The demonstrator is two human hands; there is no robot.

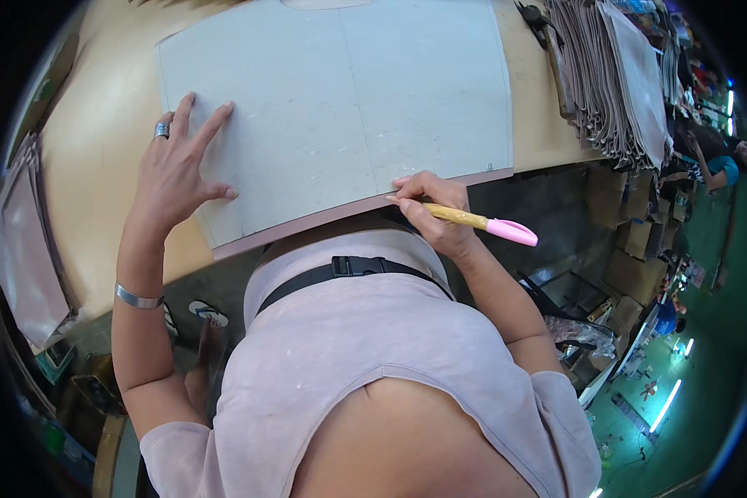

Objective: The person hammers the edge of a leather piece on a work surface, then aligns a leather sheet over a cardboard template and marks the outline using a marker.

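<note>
A large pale grey pattern board (299,108) with a thin line down its middle lies on the wooden table. Pinkish-mauve material (282,221) shows as a narrow strip under its near edge. My left hand (178,162), with a ring and a bracelet, rests on the board's left part with fingers spread. At the near edge, right of the middle line, my right hand (440,216) grips a pen (456,217) with a yellow barrel and a pink looped end. Its tip is close to the board's edge, partly hidden by my fingers.
A thick stack of mauve pieces (606,91) stands at the table's right, beside a dark clamp-like tool (537,23). More mauve sheets (29,249) hang over the left edge. Cardboard boxes (635,278) crowd the floor at right. Another person (710,158) is farther off.
</note>
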